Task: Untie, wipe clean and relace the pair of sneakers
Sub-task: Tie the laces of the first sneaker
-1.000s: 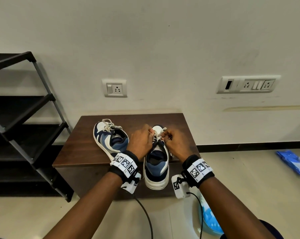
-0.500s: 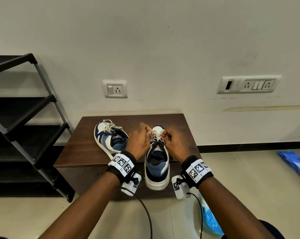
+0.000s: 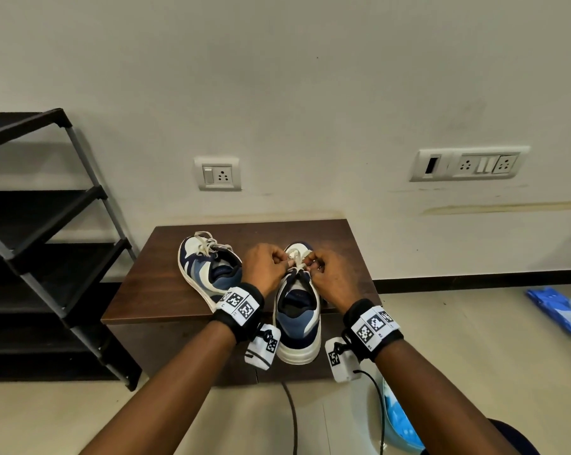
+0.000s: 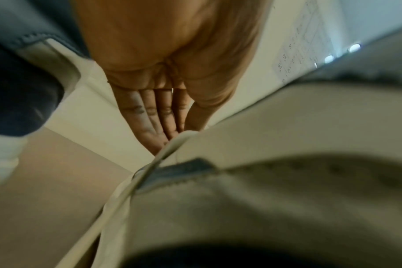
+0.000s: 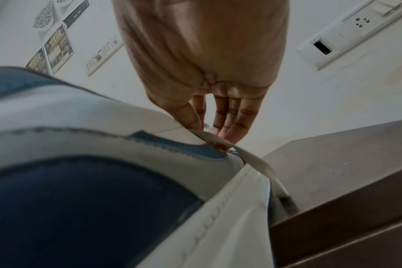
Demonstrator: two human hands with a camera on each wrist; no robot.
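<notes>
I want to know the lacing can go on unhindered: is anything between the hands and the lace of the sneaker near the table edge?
Nothing visible. The left hand and right hand already pinch the lace over the near sneaker; the other sneaker lies off to the left.

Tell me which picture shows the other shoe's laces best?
The head view: the other shoe lies whole on the table, its laces tied. The left wrist view shows only a blurred dark edge; the right wrist view shows none.

The wall calendar (image 4: 296,45) shows blurred digits, perhaps 18 and 19.
</notes>
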